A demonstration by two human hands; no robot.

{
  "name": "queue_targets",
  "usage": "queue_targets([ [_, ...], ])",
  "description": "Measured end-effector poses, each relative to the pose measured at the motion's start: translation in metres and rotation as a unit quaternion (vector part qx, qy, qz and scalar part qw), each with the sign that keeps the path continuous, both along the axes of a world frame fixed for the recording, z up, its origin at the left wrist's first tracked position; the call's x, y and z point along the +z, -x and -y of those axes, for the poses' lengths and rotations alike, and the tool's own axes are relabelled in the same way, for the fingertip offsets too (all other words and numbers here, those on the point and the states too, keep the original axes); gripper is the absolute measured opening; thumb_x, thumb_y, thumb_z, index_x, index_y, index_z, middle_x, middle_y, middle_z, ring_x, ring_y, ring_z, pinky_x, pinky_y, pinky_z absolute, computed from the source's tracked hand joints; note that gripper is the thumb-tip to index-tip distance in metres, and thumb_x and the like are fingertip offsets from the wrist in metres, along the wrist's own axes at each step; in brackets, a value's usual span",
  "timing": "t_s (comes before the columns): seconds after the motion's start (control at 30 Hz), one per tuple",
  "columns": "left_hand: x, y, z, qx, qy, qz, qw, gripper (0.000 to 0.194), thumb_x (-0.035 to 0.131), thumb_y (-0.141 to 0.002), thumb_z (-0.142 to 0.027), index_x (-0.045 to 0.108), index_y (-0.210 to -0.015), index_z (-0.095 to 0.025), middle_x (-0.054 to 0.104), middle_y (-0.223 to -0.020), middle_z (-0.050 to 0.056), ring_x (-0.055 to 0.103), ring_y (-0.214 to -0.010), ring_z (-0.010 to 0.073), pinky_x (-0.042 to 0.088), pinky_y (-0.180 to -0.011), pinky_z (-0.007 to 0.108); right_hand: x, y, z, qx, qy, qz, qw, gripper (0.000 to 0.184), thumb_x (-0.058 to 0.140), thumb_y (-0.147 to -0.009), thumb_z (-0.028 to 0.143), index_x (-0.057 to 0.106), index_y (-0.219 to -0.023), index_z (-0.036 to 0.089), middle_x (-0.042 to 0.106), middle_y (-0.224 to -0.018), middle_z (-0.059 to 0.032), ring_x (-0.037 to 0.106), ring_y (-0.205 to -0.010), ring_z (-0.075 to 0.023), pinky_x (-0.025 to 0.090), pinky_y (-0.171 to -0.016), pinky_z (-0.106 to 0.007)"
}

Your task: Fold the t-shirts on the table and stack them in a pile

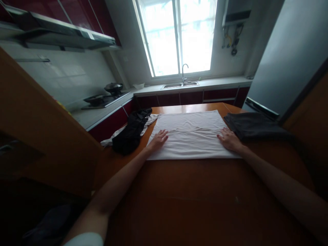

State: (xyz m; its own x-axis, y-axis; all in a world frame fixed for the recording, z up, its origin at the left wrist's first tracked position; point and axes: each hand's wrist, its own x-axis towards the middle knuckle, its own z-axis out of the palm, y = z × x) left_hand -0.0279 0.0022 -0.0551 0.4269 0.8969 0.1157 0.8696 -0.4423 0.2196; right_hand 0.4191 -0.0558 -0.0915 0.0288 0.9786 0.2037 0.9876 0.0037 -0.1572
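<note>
A white garment (191, 131) lies spread flat and partly folded on the far half of a brown wooden table (194, 201). My left hand (159, 139) rests palm down on the garment's left edge, fingers stretched out. My right hand (229, 139) lies flat on its right edge, fingers also extended. Neither hand grips anything.
A black garment (130, 131) lies crumpled over a white cloth at the table's left corner. A folded dark grey garment (252, 125) sits at the right. Beyond are a counter with a sink (179, 84), a stove with pans (105, 97), and a grey fridge (287, 58).
</note>
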Motion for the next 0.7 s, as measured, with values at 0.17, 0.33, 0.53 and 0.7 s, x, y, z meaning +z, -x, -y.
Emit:
queue_targets([
  [0.17, 0.006, 0.028, 0.029, -0.093, -0.033, 0.05, 0.994, 0.065, 0.033, -0.102, -0.057, 0.045, -0.152, -0.017, 0.037, -0.161, 0.011, 0.025, -0.152, 0.0241, 0.022, -0.123, 0.041, 0.01, -0.004, 0.027, 0.072, -0.065, -0.01, 0.995, 0.058, 0.031, -0.103, 0.042, 0.046, -0.148, 0.008, 0.038, -0.158, -0.0197, 0.03, -0.15, -0.0293, 0.025, -0.121, -0.05],
  [0.33, 0.003, 0.054, 0.064, -0.13, -0.005, 0.014, 0.991, 0.058, 0.035, -0.102, -0.052, 0.048, -0.15, -0.022, 0.041, -0.159, 0.009, 0.031, -0.15, 0.0264, 0.026, -0.122, 0.046, 0.002, -0.014, 0.053, 0.159, -0.013, -0.016, 0.987, 0.057, 0.035, -0.102, 0.042, 0.045, -0.15, 0.013, 0.039, -0.159, -0.0163, 0.031, -0.149, -0.0302, 0.031, -0.119, -0.052],
  [0.53, 0.019, 0.077, 0.09, -0.162, -0.05, 0.023, 0.985, 0.05, 0.053, -0.097, -0.048, 0.055, -0.144, -0.029, 0.053, -0.149, 0.008, 0.045, -0.14, 0.0279, 0.036, -0.118, 0.046, 0.025, -0.022, 0.084, 0.233, -0.078, -0.02, 0.969, 0.048, 0.044, -0.1, 0.045, 0.058, -0.14, 0.022, 0.051, -0.15, -0.0123, 0.043, -0.142, -0.0297, 0.035, -0.117, -0.049],
  [0.7, 0.023, 0.109, 0.114, -0.19, -0.07, -0.015, 0.979, 0.035, 0.054, -0.098, -0.035, 0.065, -0.131, -0.031, 0.066, -0.124, 0.008, 0.06, -0.118, 0.0248, 0.048, -0.107, 0.041, 0.029, -0.046, 0.122, 0.289, -0.081, 0.041, 0.953, 0.032, 0.056, -0.095, 0.038, 0.07, -0.121, 0.026, 0.065, -0.124, -0.0111, 0.06, -0.117, -0.0279, 0.045, -0.105, -0.045],
])
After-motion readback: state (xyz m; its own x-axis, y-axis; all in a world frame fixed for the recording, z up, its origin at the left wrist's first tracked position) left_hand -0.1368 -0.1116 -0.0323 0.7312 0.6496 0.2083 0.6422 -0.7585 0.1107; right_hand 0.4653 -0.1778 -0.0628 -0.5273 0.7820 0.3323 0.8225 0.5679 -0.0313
